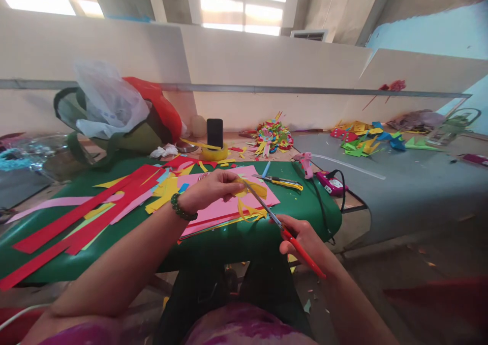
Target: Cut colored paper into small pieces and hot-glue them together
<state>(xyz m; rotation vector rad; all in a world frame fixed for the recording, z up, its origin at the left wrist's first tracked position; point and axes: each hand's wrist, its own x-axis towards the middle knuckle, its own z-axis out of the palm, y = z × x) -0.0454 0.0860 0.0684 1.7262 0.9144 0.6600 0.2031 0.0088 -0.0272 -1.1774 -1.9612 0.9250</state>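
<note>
My left hand point(220, 185) pinches a small piece of yellow paper point(258, 189) above a stack of coloured sheets, pink on top. In my right hand point(305, 238) is a pair of scissors point(301, 253) with red handles, its fingers around them. The scissor blades point up and left and meet the yellow paper close to my left fingertips; whether they are parted I cannot tell. A curled yellow strip point(249, 211) hangs just below the blades. Under both hands lies the pink paper point(213, 210) on the green table cover point(308, 202).
Red paper strips point(114, 202) spread across the left side. A yellow utility knife point(284, 182), a pink glue gun point(305, 165) and a purple power strip point(331, 183) lie to the right. Behind stand a phone point(215, 133), a roll of yellow tape point(214, 153) and a colourful paper ball point(272, 136).
</note>
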